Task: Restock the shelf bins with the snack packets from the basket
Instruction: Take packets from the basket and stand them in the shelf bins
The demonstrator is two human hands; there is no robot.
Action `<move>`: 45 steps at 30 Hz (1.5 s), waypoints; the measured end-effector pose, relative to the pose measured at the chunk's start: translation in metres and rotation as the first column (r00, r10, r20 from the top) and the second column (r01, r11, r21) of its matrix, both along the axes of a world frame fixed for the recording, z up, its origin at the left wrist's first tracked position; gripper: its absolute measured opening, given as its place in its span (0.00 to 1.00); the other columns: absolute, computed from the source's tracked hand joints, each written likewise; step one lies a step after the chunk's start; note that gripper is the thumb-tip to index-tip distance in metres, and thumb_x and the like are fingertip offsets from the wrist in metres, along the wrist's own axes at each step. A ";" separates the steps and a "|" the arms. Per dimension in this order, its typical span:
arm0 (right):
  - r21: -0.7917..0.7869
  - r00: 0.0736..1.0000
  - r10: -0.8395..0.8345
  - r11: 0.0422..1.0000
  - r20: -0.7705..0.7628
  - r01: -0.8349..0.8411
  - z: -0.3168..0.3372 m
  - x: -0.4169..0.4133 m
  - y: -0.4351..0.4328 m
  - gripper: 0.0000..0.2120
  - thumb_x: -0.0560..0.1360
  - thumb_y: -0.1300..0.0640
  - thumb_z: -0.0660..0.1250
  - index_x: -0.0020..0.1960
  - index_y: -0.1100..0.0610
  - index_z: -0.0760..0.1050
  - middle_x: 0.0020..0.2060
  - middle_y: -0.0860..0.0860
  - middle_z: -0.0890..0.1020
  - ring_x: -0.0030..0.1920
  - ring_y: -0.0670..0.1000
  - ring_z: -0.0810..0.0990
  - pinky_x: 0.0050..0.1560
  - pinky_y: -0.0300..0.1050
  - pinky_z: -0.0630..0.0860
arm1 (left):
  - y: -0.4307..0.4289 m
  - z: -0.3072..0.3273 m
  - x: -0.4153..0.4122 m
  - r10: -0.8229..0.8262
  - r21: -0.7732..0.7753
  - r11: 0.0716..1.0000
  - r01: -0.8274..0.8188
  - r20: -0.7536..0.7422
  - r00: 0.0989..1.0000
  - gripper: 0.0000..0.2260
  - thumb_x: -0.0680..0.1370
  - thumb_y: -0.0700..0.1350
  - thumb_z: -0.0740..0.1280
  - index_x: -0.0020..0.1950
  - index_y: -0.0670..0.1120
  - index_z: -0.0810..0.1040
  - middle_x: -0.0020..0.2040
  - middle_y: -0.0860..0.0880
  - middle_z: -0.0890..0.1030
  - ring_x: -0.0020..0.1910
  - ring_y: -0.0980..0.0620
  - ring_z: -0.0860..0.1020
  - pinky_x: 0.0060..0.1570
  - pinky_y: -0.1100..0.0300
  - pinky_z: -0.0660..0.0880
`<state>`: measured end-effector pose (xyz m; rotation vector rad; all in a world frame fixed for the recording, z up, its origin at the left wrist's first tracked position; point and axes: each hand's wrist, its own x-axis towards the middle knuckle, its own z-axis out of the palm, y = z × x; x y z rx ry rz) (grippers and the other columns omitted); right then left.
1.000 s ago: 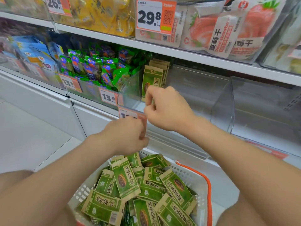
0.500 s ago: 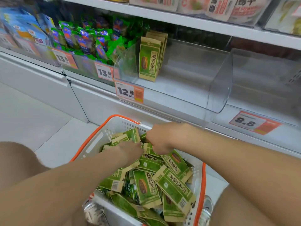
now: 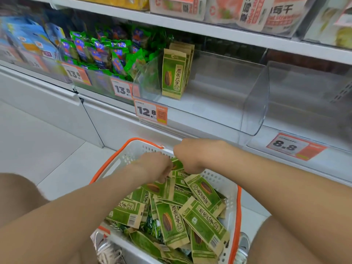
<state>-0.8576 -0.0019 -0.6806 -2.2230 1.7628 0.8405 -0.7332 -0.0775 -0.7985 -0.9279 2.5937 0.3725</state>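
A white basket with an orange rim (image 3: 231,195) stands on the floor below me, piled with green and tan snack packets (image 3: 204,216). Both my hands are down in the far end of the pile. My left hand (image 3: 153,165) has its fingers curled onto the top edge of a packet (image 3: 155,188). My right hand (image 3: 192,156) curls down onto packets beside it, its fingertips hidden. Above, a clear shelf bin (image 3: 253,103) holds a few of the same packets (image 3: 173,73) upright at its left end.
A 12.8 price tag (image 3: 150,112) hangs on the bin's front. To the left is a bin of green and blue packets (image 3: 106,52). To the right is another clear bin (image 3: 314,96) with an 8.8 tag (image 3: 289,145). My knees flank the basket.
Both hands dropped from the shelf bin's front edge into the basket. They now sit close together at the far end of the pile, and my view has tilted down.
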 end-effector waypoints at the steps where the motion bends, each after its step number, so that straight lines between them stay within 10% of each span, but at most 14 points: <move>1: -0.014 1.000 -0.018 1.000 0.004 0.018 0.005 -0.002 0.000 0.12 0.78 0.65 0.66 0.40 0.57 0.67 0.36 0.51 0.72 0.32 0.49 0.71 0.27 0.42 0.67 | -0.004 0.009 0.001 0.059 0.075 0.996 -0.052 -0.094 0.994 0.07 0.74 0.42 0.79 0.47 0.48 0.82 0.48 0.50 0.84 0.50 0.47 0.81 0.49 0.55 0.76; 9: 0.018 0.843 -0.405 0.904 0.353 0.427 0.049 -0.015 0.004 0.09 0.73 0.59 0.66 0.42 0.63 0.82 0.30 0.55 0.85 0.32 0.53 0.87 0.39 0.48 0.86 | 0.002 0.096 0.022 0.364 0.465 0.878 -0.114 -0.494 0.790 0.08 0.76 0.45 0.79 0.46 0.46 0.81 0.42 0.49 0.84 0.35 0.57 0.78 0.40 0.59 0.75; 13: -0.335 0.738 -0.292 0.748 0.609 0.573 0.065 -0.028 -0.001 0.09 0.69 0.50 0.73 0.39 0.55 0.84 0.33 0.49 0.84 0.40 0.51 0.84 0.39 0.44 0.81 | 0.008 0.126 0.025 0.570 0.645 0.757 -0.103 -0.576 0.586 0.08 0.80 0.43 0.74 0.56 0.46 0.78 0.40 0.50 0.81 0.39 0.54 0.79 0.40 0.54 0.79; 17: -0.287 0.335 -0.013 0.484 0.942 0.827 0.071 -0.035 -0.005 0.08 0.70 0.51 0.74 0.49 0.47 0.82 0.34 0.47 0.85 0.40 0.47 0.84 0.43 0.46 0.82 | 0.012 0.152 0.018 0.699 0.731 0.682 0.013 -0.657 0.283 0.11 0.83 0.40 0.70 0.65 0.46 0.79 0.44 0.43 0.84 0.43 0.47 0.85 0.36 0.50 0.83; 22: 0.128 -0.029 -0.192 0.528 0.981 0.839 0.073 -0.039 -0.004 0.14 0.71 0.44 0.77 0.51 0.51 0.83 0.41 0.49 0.88 0.40 0.49 0.87 0.40 0.46 0.83 | 0.013 0.160 0.001 0.781 0.796 0.603 0.052 -0.575 -0.245 0.08 0.85 0.36 0.65 0.63 0.37 0.73 0.50 0.40 0.85 0.46 0.42 0.87 0.36 0.49 0.84; 24: 0.334 -0.300 -0.153 0.531 0.942 0.779 0.071 -0.039 -0.005 0.13 0.74 0.50 0.78 0.54 0.57 0.83 0.42 0.54 0.89 0.40 0.52 0.88 0.41 0.45 0.84 | 0.010 0.160 -0.002 0.827 0.845 0.519 0.129 -0.458 -0.324 0.10 0.84 0.35 0.64 0.65 0.35 0.72 0.56 0.34 0.84 0.51 0.37 0.86 0.37 0.49 0.84; 27: 0.424 -0.521 0.089 0.473 0.849 0.773 0.067 -0.043 -0.010 0.16 0.74 0.58 0.79 0.58 0.58 0.79 0.48 0.56 0.88 0.47 0.54 0.88 0.47 0.48 0.86 | 0.006 0.168 0.001 0.885 0.890 0.455 0.041 -0.446 -0.131 0.10 0.79 0.35 0.69 0.60 0.38 0.75 0.53 0.37 0.86 0.47 0.40 0.87 0.40 0.50 0.84; 31: 0.006 -0.070 0.103 0.520 0.992 0.854 0.075 -0.061 -0.017 0.20 0.71 0.58 0.81 0.59 0.56 0.78 0.45 0.52 0.87 0.43 0.50 0.88 0.41 0.43 0.84 | 0.001 0.175 0.007 0.735 0.703 0.678 -0.214 -0.648 0.200 0.13 0.76 0.47 0.77 0.58 0.46 0.82 0.48 0.44 0.88 0.44 0.43 0.88 0.45 0.43 0.85; 35: -0.041 -0.030 0.092 0.676 0.995 0.736 0.083 -0.072 -0.020 0.16 0.72 0.58 0.81 0.57 0.59 0.82 0.44 0.54 0.88 0.45 0.53 0.89 0.47 0.49 0.86 | 0.001 0.182 0.008 0.702 0.690 0.706 -0.159 -0.652 0.287 0.15 0.79 0.58 0.72 0.53 0.47 0.88 0.47 0.42 0.88 0.44 0.42 0.87 0.49 0.39 0.83; 41: 0.393 -0.560 0.085 0.625 0.824 0.674 0.071 -0.066 -0.034 0.12 0.79 0.56 0.74 0.56 0.63 0.82 0.49 0.60 0.88 0.48 0.57 0.88 0.51 0.52 0.85 | 0.000 0.183 -0.006 0.749 0.739 0.663 -0.122 -0.655 0.104 0.18 0.82 0.58 0.68 0.52 0.45 0.88 0.44 0.39 0.86 0.38 0.42 0.80 0.42 0.43 0.75; 45: 0.188 -0.309 0.109 0.591 0.945 0.784 0.067 -0.070 -0.044 0.10 0.79 0.58 0.74 0.53 0.65 0.83 0.45 0.59 0.88 0.45 0.57 0.88 0.44 0.51 0.84 | -0.010 0.186 0.000 0.648 0.624 0.758 -0.188 -0.693 0.315 0.16 0.83 0.56 0.68 0.51 0.45 0.89 0.46 0.42 0.88 0.46 0.42 0.87 0.47 0.49 0.82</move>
